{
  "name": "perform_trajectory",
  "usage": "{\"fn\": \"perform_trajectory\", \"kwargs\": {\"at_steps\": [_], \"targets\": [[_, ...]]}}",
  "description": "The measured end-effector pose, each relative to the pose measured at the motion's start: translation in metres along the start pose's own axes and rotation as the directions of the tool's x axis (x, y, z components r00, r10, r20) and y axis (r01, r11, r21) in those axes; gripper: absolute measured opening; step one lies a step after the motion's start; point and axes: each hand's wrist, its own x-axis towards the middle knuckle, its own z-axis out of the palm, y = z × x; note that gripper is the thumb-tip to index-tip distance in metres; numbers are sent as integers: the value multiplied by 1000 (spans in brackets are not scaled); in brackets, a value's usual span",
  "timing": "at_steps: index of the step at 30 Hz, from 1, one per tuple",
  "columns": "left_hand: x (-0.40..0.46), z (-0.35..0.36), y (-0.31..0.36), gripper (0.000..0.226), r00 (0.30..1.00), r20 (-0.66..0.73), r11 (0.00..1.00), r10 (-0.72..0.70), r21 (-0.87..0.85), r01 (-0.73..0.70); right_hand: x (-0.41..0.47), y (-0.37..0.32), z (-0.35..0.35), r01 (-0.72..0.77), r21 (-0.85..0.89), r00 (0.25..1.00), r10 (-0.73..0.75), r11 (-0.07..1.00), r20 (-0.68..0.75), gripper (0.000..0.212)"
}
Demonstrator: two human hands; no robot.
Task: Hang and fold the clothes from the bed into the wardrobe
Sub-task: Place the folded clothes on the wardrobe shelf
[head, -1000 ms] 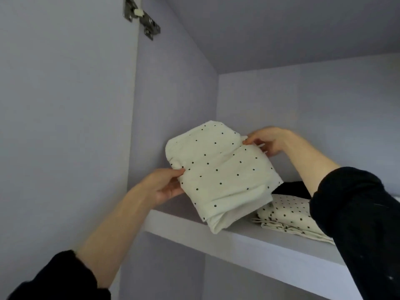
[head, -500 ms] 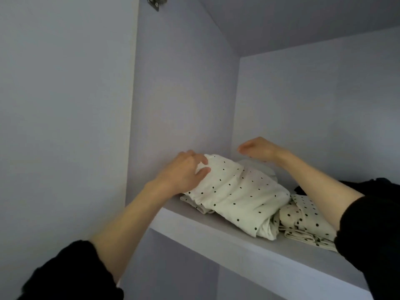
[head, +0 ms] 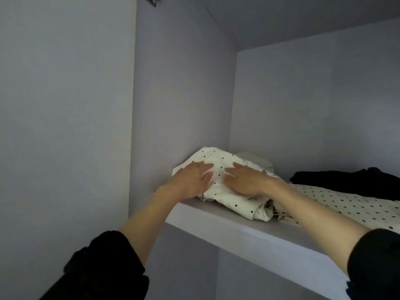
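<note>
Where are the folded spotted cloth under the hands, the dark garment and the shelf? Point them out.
folded spotted cloth point(head: 234, 197): head view, front fold.
dark garment point(head: 346, 182): head view, its middle.
shelf point(head: 249, 232): head view, bare front edge.

The single head view looks upward from below the wardrobe shelf, close to its front edge. It faces the shelf's back left corner, at arm's reach.
</note>
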Motion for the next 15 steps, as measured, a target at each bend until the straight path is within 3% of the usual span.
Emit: {"fn": "perform_trajectory", "kwargs": {"at_steps": [5,10,11,12,13,15], "targets": [[-99,-31,3,45,990,-139,989,14,-146,-35,-72,-58,6,197,209,928,-114,958,-354,48],[-235,-47,-10,38,924,-365,968,-115,-251,21,-150,-135,52,337,388,795,-39,858,-605,35],[-246,-41,-10,36,913,-379,951,-151,-307,29,-159,-141,59,373,370,768,-60,851,-637,33],[-323,-40,-22,35,904,-344,939,-253,-312,144,-197,-189,92,434,394,787,-129,810,-603,31],[-334,-30,-23,34,908,-331,936,-256,-321,146,-206,-194,105,441,408,795,-137,799,-590,30],[-425,-27,-42,34,872,-282,893,-400,-333,302,-253,-247,147,464,476,845,-211,747,-492,29]]}}
